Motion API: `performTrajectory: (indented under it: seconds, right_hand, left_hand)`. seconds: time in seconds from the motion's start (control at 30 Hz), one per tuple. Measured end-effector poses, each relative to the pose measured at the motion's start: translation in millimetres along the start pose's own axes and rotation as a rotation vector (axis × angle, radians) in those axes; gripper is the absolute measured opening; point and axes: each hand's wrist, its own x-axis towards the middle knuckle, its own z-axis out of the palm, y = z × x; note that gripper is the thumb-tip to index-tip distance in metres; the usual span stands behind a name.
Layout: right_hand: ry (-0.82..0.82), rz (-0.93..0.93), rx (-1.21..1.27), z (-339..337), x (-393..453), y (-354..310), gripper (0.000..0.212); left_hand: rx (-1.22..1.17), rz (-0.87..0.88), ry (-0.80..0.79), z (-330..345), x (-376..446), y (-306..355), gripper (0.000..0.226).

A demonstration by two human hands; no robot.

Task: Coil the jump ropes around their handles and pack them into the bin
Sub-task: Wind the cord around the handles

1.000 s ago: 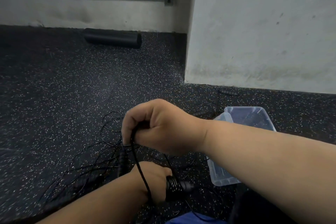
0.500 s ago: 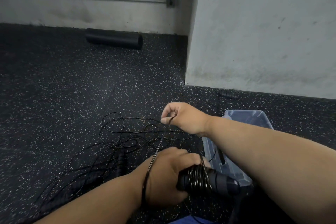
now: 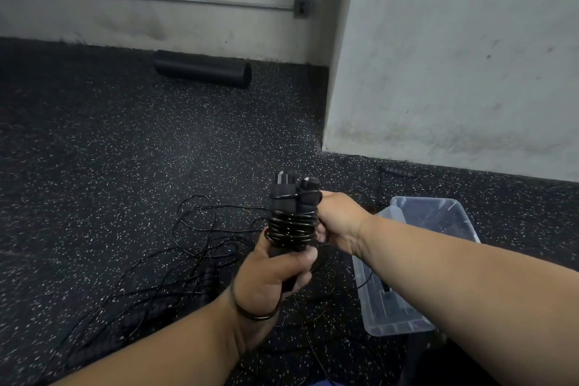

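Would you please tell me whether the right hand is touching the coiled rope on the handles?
Touching. The head view shows the right hand with its fingers pressed against the coiled rope wound round the handles.

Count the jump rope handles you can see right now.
4, maybe more: two handles bundled upright in the left hand, one loose handle by the wall, one dark handle in the floor tangle. Others may be hidden.

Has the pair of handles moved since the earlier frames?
Yes. The handles in the left hand have risen and tipped upright, judged against the bin.
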Motion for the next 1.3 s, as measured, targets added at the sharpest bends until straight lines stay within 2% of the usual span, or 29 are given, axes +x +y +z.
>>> performTrajectory:
  seconds: [0.07, 0.17, 0.3, 0.4, 0.5, 0.63, 0.73, 0.8, 1.0, 1.13, 1.3]
  right_hand:
    - [0.069, 0.021, 0.119, -5, 4, -3, 0.032]
    - [0.21, 0.068, 0.131, -18, 11, -7, 0.03]
    - [0.136, 0.172, 0.031, -15, 3, 1, 0.032]
    - [0.078, 0.131, 0.031, -11, 0, 2, 0.027]
    - [0.043, 0.064, 0.01, -13, -1, 4, 0.023]
    - [-0.041, 0.009, -0.347, -10, -14, 10, 0.024]
    - [-0.161, 0.03, -0.593, -6, -29, 6, 0.037]
    - [-0.186, -0.011, -0.757, -10, -34, 0, 0.035]
    - [-0.233, -0.072, -1.069, -24, -31, -5, 0.038]
    - [-0.291, -0.223, -1.243, -34, -28, 0, 0.036]
    - [-0.35, -0.523, -1.387, -34, -22, 0, 0.046]
  left_hand:
    - [-0.087, -0.137, 0.006, 0, -7, -9, 0.052]
    - [-0.191, -0.207, 0.076, 2, -11, -16, 0.042]
    - [-0.146, -0.181, 0.142, -1, -6, -17, 0.048]
    - [-0.13, -0.166, 0.149, -4, -3, -16, 0.057]
    - [-0.101, -0.148, 0.156, -4, -1, -15, 0.057]
    - [-0.057, -0.144, 0.15, -6, 2, -16, 0.055]
    - [-0.016, -0.137, 0.101, -4, 2, -14, 0.054]
    - [0.035, -0.118, 0.069, -2, 1, -13, 0.054]
    - [0.117, -0.087, -0.073, -2, -3, -4, 0.035]
    - [0.132, -0.076, -0.15, 0, -8, -3, 0.059]
    - [0.119, -0.047, -0.169, -1, -7, 2, 0.072]
